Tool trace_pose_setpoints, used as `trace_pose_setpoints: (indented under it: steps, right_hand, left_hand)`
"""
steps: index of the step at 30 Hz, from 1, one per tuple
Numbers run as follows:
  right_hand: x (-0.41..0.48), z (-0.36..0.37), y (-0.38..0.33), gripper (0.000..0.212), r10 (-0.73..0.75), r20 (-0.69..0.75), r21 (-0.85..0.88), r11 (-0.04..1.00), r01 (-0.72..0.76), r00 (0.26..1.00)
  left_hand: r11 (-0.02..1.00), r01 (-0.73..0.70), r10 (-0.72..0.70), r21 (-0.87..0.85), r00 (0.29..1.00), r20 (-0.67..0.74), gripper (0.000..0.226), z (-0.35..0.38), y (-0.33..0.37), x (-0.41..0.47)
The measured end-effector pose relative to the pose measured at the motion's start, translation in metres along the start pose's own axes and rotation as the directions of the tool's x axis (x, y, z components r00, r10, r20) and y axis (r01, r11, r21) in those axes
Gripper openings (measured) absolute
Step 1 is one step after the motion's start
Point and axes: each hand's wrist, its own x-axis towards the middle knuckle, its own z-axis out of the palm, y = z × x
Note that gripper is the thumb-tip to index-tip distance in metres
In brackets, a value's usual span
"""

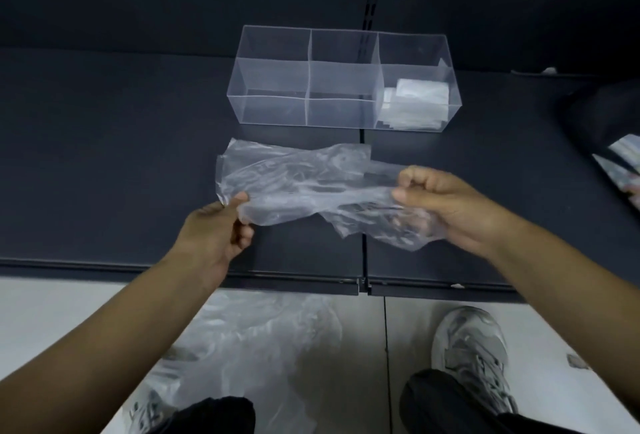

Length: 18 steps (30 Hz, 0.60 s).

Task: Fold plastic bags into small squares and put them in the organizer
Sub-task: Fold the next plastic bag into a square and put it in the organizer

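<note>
Grips a crumpled clear bag (pixel 304 188) at both ends, just above a dark shelf (pixel 104 156). At the left end, left hand (pixel 214 229) pinching between thumb and fingers; at the right end, right hand (pixel 446 205) curled tight round the film, loose folds hanging beneath. Long axis of bag running left to right, square across the body and roughly parallel to the organizer (pixel 273 110) just beyond it on the shelf. Not yet folded, by the look of it; probably calls for laying flat and smoothing first, then halving end to end. In the organizer's right compartment, folded bags (pixel 420 91) stacked, nearer the right hand, so likely that hand's drop. Nothing seen between bag and organizer. Off to the right, a dark object (pixel 602 115), too cut off to identify. Below the shelf edge, a heap of bags (pixel 263 336) on the floor (pixel 52 312) beside two shoes (pixel 474 350).
</note>
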Motion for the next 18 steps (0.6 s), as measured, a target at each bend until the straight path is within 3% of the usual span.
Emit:
trace_pose_setpoints:
  steps: [2, 5, 7, 10, 13, 15, 18]
  right_hand:
    - [-0.009, -0.021, -0.008, 0.023, -0.050, -0.026, -0.214, 0.976, 0.043, 0.998]
    - [-0.030, -0.054, -0.016, 0.046, -0.132, -0.076, -0.525, 0.848, 0.072, 0.988]
    - [-0.046, -0.071, -0.014, 0.053, -0.158, -0.093, -0.623, 0.779, 0.066, 0.983]
    - [-0.065, -0.083, 0.003, 0.053, -0.123, -0.157, -0.593, 0.805, 0.006, 0.980]
    - [-0.073, -0.093, 0.026, 0.032, -0.163, -0.425, -0.522, 0.848, -0.094, 0.890]
    - [-0.073, -0.094, 0.032, 0.014, -0.158, -0.540, -0.464, 0.876, -0.135, 0.827]
    - [-0.065, -0.088, 0.034, 0.013, -0.132, -0.521, -0.466, 0.872, -0.151, 0.843]
  left_hand:
    - [0.990, -0.108, 0.108, 0.087, 0.994, 0.006, 0.017, -0.005, 0.000, 0.006]
    - [0.928, -0.285, 0.277, 0.240, 0.959, 0.067, 0.021, -0.018, -0.001, 0.011]
    - [0.894, -0.321, 0.305, 0.313, 0.947, 0.099, 0.021, -0.026, -0.004, 0.011]
    - [0.925, -0.211, 0.174, 0.316, 0.975, 0.141, 0.035, -0.028, -0.007, 0.000]
    - [0.926, -0.059, -0.029, 0.374, 0.974, 0.225, 0.057, -0.020, -0.010, -0.016]
    - [0.913, -0.028, -0.096, 0.406, 0.955, 0.281, 0.058, -0.012, -0.014, -0.022]
    - [0.924, 0.017, -0.138, 0.383, 0.947, 0.290, 0.047, -0.003, -0.017, -0.027]
